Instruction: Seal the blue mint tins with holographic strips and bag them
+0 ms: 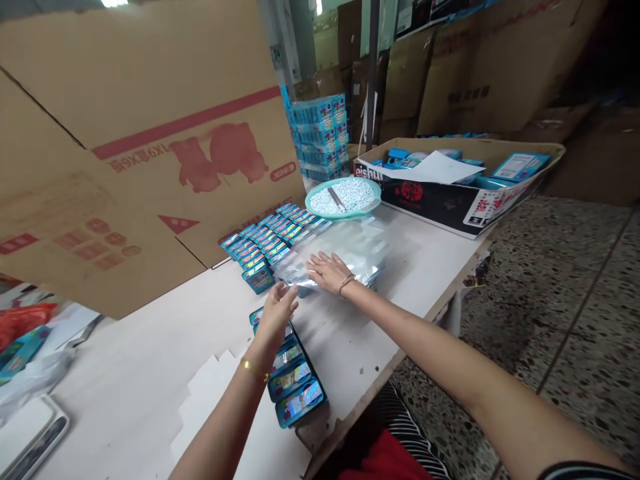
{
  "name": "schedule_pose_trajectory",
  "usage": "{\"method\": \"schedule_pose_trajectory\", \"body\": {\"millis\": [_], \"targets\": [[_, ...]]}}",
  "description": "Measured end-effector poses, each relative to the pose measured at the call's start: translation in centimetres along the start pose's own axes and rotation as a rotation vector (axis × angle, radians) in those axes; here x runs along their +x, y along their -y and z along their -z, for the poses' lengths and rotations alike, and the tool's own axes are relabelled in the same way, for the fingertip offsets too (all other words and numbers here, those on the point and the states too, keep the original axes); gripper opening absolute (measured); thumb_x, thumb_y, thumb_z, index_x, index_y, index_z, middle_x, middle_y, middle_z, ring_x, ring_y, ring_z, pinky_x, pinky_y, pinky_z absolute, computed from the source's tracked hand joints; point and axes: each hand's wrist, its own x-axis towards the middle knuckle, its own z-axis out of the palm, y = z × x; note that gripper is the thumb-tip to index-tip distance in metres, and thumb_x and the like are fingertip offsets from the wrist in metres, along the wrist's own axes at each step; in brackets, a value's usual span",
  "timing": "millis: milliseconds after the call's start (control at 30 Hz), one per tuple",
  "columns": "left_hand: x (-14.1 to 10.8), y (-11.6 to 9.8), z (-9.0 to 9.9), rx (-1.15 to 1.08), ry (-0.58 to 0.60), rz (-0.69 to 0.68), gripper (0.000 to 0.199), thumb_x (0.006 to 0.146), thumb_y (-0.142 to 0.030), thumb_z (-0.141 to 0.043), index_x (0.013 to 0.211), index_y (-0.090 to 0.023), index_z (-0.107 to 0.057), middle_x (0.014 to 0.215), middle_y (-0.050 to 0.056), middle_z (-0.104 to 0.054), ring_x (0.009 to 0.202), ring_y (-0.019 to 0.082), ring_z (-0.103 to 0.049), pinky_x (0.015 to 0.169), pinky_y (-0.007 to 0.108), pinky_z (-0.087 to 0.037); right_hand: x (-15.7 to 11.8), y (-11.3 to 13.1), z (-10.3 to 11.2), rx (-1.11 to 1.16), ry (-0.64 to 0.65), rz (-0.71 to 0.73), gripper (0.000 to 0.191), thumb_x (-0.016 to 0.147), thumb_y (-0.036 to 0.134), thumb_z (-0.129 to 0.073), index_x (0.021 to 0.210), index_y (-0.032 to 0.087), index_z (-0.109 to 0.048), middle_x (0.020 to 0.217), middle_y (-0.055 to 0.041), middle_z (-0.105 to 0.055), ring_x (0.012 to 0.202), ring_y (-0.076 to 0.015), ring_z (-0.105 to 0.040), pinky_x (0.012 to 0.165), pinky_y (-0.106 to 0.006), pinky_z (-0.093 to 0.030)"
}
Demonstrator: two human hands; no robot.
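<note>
My right hand point(330, 272) lies with its fingers spread on a pile of clear plastic bags point(350, 243). To its left, my left hand point(279, 307) is raised above a row of small blue boxes point(299, 402), its fingers bent and apart, near the edge of the bags. Nothing shows in its grasp. Behind it, rows of blue boxes with colourful faces point(273, 233) stand close together. A turquoise tray point(344, 215) full of small pale pieces, with tweezers point(336, 198) on top, sits beyond the bags.
A large cardboard box point(150, 133) stands at the left. Stacked blue packs point(320, 137) rise at the back. An open carton point(430, 203) of blue packages is at the table's right rear. White card pieces point(207, 393) and a phone-like object point(35, 440) lie on the left.
</note>
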Motion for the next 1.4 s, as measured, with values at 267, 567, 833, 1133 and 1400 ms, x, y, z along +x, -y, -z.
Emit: {"method": "schedule_pose_trajectory", "body": {"millis": [267, 567, 833, 1133, 1400], "targets": [[3.4, -0.2, -2.3, -0.05, -0.092, 0.164, 0.051, 0.079, -0.036, -0.069, 0.117, -0.019, -0.04, 0.119, 0.012, -0.053, 0.086, 0.016, -0.062, 0.069, 0.031, -0.053, 0.9, -0.7, 0.3, 0.174, -0.112, -0.054, 0.035, 0.099, 0.028, -0.035, 0.116, 0.019, -0.065, 0.131, -0.0094, -0.06, 0.13, -0.0216, -0.047, 0.11, -0.041, -0.028], [3.0, -0.5, -2.5, 0.137, -0.18, -0.343, 0.04, 0.071, -0.044, -0.071, 0.099, -0.017, -0.061, 0.109, 0.009, -0.059, 0.097, 0.019, -0.057, 0.081, 0.029, -0.048, 1.2, -2.0, 0.7, 0.538, -0.586, -0.134, 0.03, 0.078, 0.024, -0.063, 0.055, 0.02, -0.045, 0.062, 0.0022, -0.052, 0.066, -0.0133, -0.049, 0.065, -0.024, -0.037], [3.6, -1.1, -7.1, -0.155, -0.024, -0.145, 0.036, 0.068, -0.045, -0.071, 0.072, -0.016, -0.049, 0.067, -0.002, -0.053, 0.064, 0.013, -0.059, 0.059, 0.026, -0.05, -2.3, 1.0, 1.5, 0.662, -0.542, 0.083, 0.03, 0.082, 0.03, -0.049, 0.057, 0.022, -0.036, 0.062, 0.0035, -0.041, 0.065, -0.013, -0.043, 0.064, -0.024, -0.035], [2.5, -1.7, -6.1, -0.189, -0.024, -0.126, 0.026, 0.062, -0.034, -0.069, 0.075, -0.014, -0.059, 0.083, 0.008, -0.063, 0.071, 0.018, -0.063, 0.06, 0.031, -0.052, -4.3, -2.0, 6.4, 0.71, -0.599, -0.249, 0.023, 0.08, 0.032, -0.047, 0.061, 0.021, -0.043, 0.059, 0.0038, -0.046, 0.06, -0.0132, -0.046, 0.061, -0.024, -0.035], [0.8, -2.3, -5.8, 0.663, -0.539, -1.171, 0.027, 0.074, -0.024, -0.064, 0.099, -0.017, -0.055, 0.11, 0.014, -0.058, 0.106, 0.027, -0.053, 0.091, 0.044, -0.038, -7.5, 4.1, 10.6, -0.117, -0.394, -0.043, 0.022, 0.095, 0.022, -0.038, 0.092, 0.018, -0.059, 0.09, -0.0072, -0.067, 0.086, -0.0191, -0.059, 0.069, -0.027, -0.035]]}}
